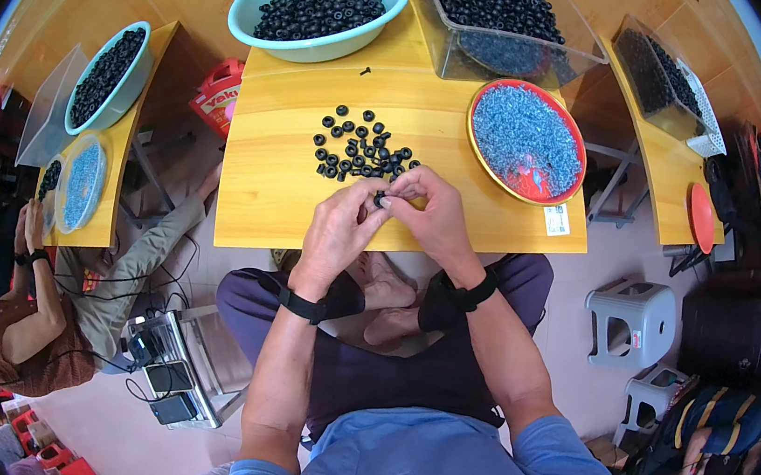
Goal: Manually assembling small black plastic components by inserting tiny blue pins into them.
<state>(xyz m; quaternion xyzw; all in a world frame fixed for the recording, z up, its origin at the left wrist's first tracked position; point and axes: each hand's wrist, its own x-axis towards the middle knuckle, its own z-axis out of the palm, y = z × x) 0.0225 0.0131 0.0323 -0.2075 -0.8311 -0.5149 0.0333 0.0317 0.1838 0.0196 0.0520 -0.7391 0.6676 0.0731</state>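
At the table's near edge, my left hand (341, 224) pinches a small black ring-shaped part (379, 198) between thumb and fingers. My right hand (430, 213) is closed beside it, its thumb tip against the ring; whatever sits between its fingertips is too small to make out. Just beyond my hands, several loose black rings (337, 130) lie scattered on the yellow wooden table (263, 196). To their right stands a red dish with a yellow rim (472, 145), heaped with small clear bluish pieces (524, 132); its red bottom shows near the front.
A pale blue basin (317, 54) and a clear plastic bin (514, 54), both full of black rings, stand along the table's far side. At left, another person's hands (30, 226) work at a second table. A grey stool (632, 322) and a metal stand with devices (182, 374) flank me.
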